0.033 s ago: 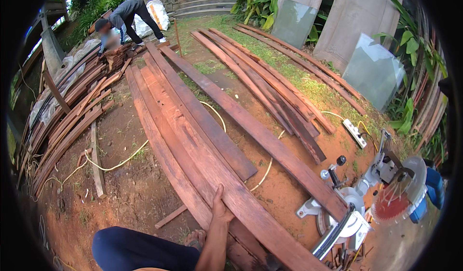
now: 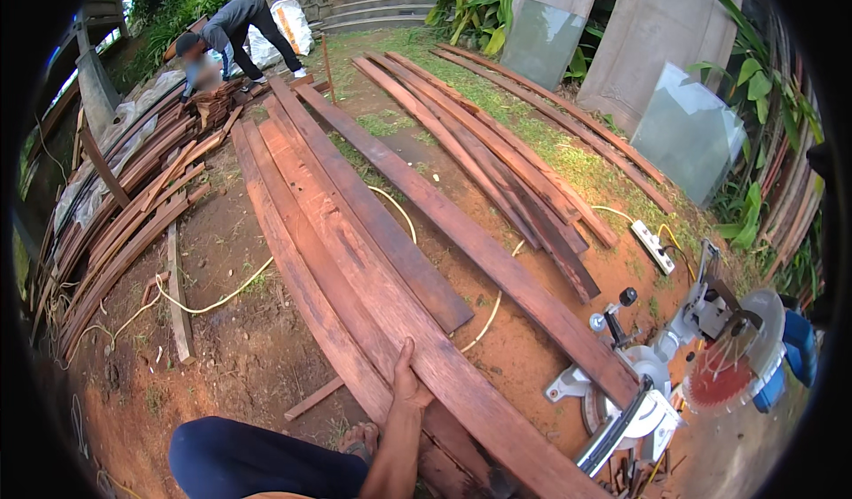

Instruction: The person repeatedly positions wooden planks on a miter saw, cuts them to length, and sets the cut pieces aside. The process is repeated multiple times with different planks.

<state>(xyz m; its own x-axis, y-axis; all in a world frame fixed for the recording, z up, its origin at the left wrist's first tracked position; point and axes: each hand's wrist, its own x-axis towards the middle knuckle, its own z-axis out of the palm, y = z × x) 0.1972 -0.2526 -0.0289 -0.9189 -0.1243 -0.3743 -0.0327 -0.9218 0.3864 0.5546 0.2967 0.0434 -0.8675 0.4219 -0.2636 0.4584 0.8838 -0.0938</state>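
Observation:
My left hand (image 2: 410, 394) is closed round the left edge of a long reddish-brown wooden plank (image 2: 355, 273), its thumb up along that edge. The other fingers are hidden beneath the wood. This plank runs from the far left down to the lower right, lying over or beside other boards. Left of it lie more planks (image 2: 284, 250), and a dark board (image 2: 382, 233) lies along its right. My right hand is out of view. Near the plank's lower right end stands a mitre saw (image 2: 652, 415) with a red circular blade (image 2: 719, 375); another long board (image 2: 497, 259) reaches its base.
A person (image 2: 235, 37) bends over stacked timber (image 2: 124, 224) at far left. More planks (image 2: 497, 153) lie on the ground beyond. A pale cable (image 2: 213, 308) crosses the soil. A white power strip (image 2: 652, 246) lies behind the saw. Glass panes (image 2: 688, 130) lean at right.

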